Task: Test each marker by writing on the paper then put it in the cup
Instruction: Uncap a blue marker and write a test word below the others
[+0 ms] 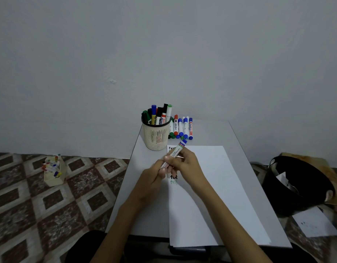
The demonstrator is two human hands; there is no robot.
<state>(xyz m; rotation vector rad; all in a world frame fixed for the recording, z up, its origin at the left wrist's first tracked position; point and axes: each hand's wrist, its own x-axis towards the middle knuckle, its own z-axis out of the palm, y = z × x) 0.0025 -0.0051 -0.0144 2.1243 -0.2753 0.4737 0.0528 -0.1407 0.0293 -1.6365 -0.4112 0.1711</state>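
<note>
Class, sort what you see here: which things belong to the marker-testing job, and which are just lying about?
Belonging to the job: the held marker, left hand, right hand, paper, cup, row of markers beside the cup.
Just lying about: box on the floor, black bin, loose sheet on the floor.

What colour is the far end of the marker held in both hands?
Blue; the marker shows best in the head view.

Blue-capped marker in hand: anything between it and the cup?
Nothing visible between the white blue-capped marker and the cream mesh cup close by. The cup's mouth is crowded with standing markers, though.
</note>
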